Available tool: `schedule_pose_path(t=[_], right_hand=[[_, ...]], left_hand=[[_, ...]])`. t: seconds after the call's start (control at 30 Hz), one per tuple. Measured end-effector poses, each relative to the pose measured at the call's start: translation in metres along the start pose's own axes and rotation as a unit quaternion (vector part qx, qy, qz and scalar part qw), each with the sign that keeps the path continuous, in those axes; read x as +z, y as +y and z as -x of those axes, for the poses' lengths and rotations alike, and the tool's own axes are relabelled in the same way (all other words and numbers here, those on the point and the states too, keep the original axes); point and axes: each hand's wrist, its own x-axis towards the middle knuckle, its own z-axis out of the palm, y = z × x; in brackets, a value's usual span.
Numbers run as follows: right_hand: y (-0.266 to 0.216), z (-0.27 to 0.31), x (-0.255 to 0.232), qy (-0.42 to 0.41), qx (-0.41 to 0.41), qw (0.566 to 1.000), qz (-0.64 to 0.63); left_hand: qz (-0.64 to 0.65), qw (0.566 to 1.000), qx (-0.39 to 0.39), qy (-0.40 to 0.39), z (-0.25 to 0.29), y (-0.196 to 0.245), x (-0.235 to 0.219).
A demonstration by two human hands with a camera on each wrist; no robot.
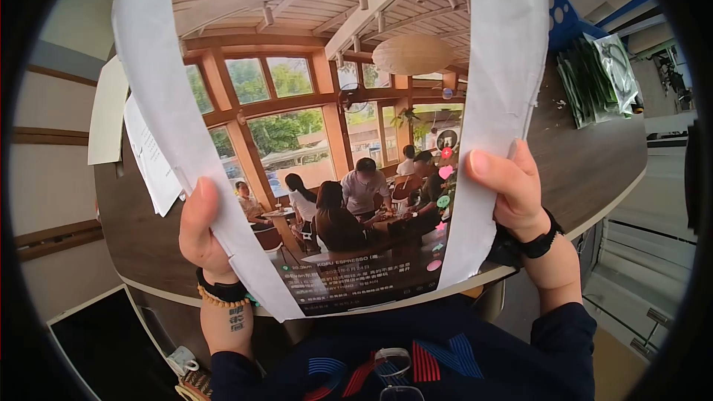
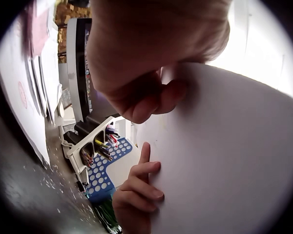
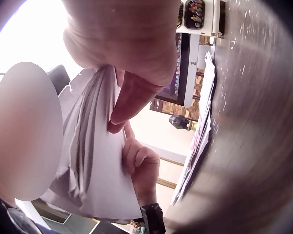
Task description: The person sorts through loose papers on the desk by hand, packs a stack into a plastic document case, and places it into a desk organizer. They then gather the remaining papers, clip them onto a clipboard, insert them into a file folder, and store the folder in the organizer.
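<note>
A large printed sheet point(image 1: 334, 141) with white side margins is held up in front of the body. Its picture shows people at tables in a wooden-framed café, with app icons and text low down. My left hand point(image 1: 199, 226) grips its left edge, thumb on the printed face. On the opposite edge, my right hand point(image 1: 512, 189) pinches the margin, thumb likewise in front. The right wrist view shows layered, rough-edged paper point(image 3: 83, 141) beneath the right hand. From behind, the left wrist view shows plain white paper point(image 2: 229, 146) with fingers of both hands against it.
Below the sheet is a dark wooden desk point(image 1: 587, 156) with a curved edge. Loose papers point(image 1: 152, 160) lie at its left, bagged green packets point(image 1: 598, 78) at its right. Behind stand a monitor point(image 2: 78, 68) and a pen holder point(image 2: 90, 146). A mug point(image 1: 182, 360) is at lower left.
</note>
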Motion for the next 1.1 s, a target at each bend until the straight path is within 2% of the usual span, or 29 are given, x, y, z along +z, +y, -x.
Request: schedule_pose_path(t=[0.07, 0.37, 0.6, 0.77, 0.9, 0.97, 1.1], right_hand=[[0.001, 0.001, -0.005, -0.057, -0.014, 0.996, -0.065], [-0.002, 0.003, -0.005, -0.050, 0.017, 0.997, -0.058], [0.000, 0.003, -0.004, -0.047, 0.006, 0.996, -0.072], [0.002, 0.005, -0.003, -0.042, 0.000, 0.996, -0.076], [0.001, 0.006, -0.002, -0.036, 0.003, 0.997, -0.073], [-0.003, 0.006, 0.005, 0.056, 0.033, 0.998, 0.018], [0.001, 0.007, 0.007, 0.069, 0.001, 0.998, -0.003]], left_hand=[[0.019, 0.999, -0.004, -0.034, 0.000, 0.002, -0.004], [-0.003, 0.998, 0.036, 0.050, 0.003, -0.001, 0.001], [-0.035, 0.997, 0.052, 0.047, 0.004, 0.001, -0.003], [-0.037, 0.992, 0.066, 0.097, 0.006, 0.001, -0.005], [-0.042, 0.995, 0.061, 0.067, 0.008, 0.001, -0.010], [-0.010, 0.999, 0.036, 0.039, 0.008, 0.001, -0.006], [0.012, 1.000, 0.008, 0.023, 0.011, 0.003, -0.009]])
